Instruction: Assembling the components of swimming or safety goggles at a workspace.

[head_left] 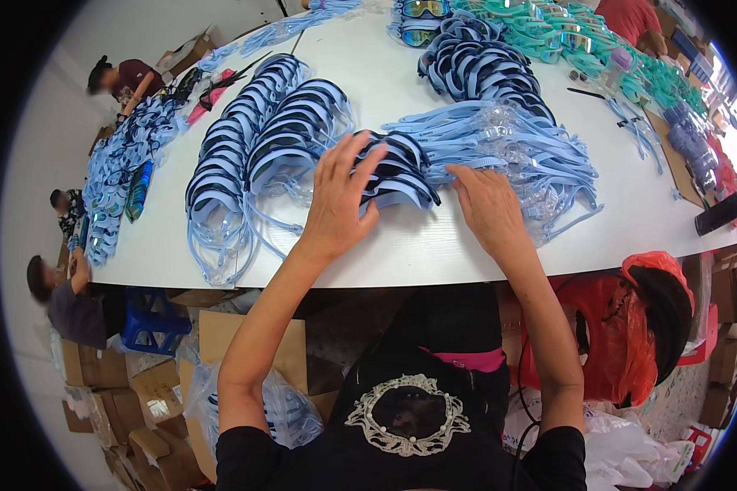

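A short row of light-blue and black swim goggle frames [401,192] lies on the white table in front of me, nested one behind another. My left hand [340,192] rests at the row's left end with its fingers spread, some of them over the frames. Just off the right end is my right hand [491,206], its thumb apart from slightly bent fingers and nothing visible in it. Its fingertips reach the near edge of a heap of light-blue goggle straps [499,143] with clear plastic parts. Two longer rows of goggles [258,135] stand to the left.
Another curved row of goggles [487,69] lies farther back, beside green goggles [565,29]. A black cylinder [718,214] lies near the table's right edge. Several people work around the left and far sides. Below the table are cardboard boxes [282,344] and a red plastic bag [630,344].
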The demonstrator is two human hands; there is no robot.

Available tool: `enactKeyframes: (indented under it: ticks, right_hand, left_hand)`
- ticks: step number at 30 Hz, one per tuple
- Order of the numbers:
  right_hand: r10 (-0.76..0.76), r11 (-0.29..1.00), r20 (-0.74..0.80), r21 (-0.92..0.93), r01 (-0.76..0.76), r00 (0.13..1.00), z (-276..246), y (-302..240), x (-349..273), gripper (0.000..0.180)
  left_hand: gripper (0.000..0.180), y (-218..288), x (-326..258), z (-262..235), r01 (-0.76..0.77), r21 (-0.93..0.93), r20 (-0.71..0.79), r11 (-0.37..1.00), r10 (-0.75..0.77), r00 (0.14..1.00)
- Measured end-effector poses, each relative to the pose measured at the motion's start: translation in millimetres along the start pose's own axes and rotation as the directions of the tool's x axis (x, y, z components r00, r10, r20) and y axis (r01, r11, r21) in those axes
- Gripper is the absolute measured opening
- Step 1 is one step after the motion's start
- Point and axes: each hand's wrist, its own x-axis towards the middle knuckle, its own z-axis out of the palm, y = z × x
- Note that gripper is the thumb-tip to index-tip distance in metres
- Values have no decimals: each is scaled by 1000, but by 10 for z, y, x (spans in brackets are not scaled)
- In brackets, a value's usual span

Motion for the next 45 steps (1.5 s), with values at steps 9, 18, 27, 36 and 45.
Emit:
enactKeyframes:
  ticks: [9, 18, 27, 36, 45]
  right_hand:
    - [-55, 997, -102, -54, 50, 993, 22, -111, -254, 27]
    - [-153, 965, -80, -226, 131, 985, 152, -164, -143, 13]
    - [-41, 998, -163, -61, 32, 986, 121, -161, -165, 9]
    - [-77, 990, -109, -126, 64, 991, 113, -135, -229, 23]
    - [-173, 962, -105, -230, 145, 979, 120, -141, -149, 19]
  left_hand:
    - [61, 414, -420, 56, -174, 86, 0, 981, 175, 985]
    - [34, 474, -446, 24, -76, -50, -79, 996, 72, 994]
    - [17, 435, -291, -104, -57, -160, 7, 985, 59, 998]
    - [26, 400, -175, -101, -13, -271, 207, 963, 71, 976]
    - [42, 475, -7, -154, 160, -128, 478, 979, -81, 874]
